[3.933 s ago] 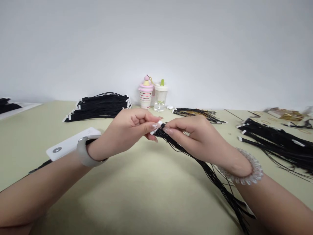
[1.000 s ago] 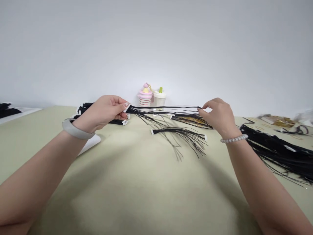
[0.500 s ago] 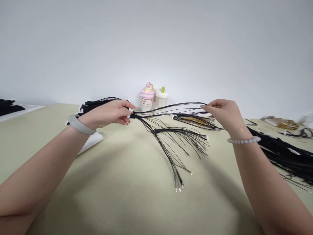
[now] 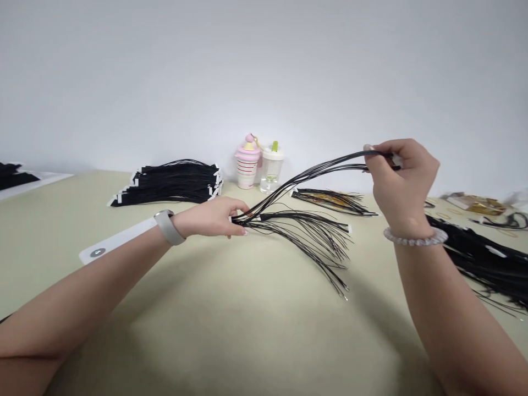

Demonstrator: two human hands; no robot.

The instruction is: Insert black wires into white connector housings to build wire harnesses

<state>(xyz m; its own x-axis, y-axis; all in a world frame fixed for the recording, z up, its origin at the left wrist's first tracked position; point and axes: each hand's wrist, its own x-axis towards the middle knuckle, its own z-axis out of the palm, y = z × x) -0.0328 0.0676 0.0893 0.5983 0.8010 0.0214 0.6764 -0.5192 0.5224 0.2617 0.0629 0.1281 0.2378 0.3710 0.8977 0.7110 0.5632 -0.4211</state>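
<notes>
Head view: a bundle of thin black wires (image 4: 307, 179) spans both hands and fans out over the bench (image 4: 124, 330). The left hand (image 4: 210, 217) has its fingers clamped on one end, low by the bench; the raised right hand (image 4: 402, 181) pinches other strands. Stacked black wire bundles (image 4: 169, 184) lie behind.

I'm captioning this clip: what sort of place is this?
Most likely a workbench for wire-harness assembly: piled bundles of thin black wires with white connectors lie on a pale green table, and the left hand and right hand hold a loose wire bundle.
</notes>
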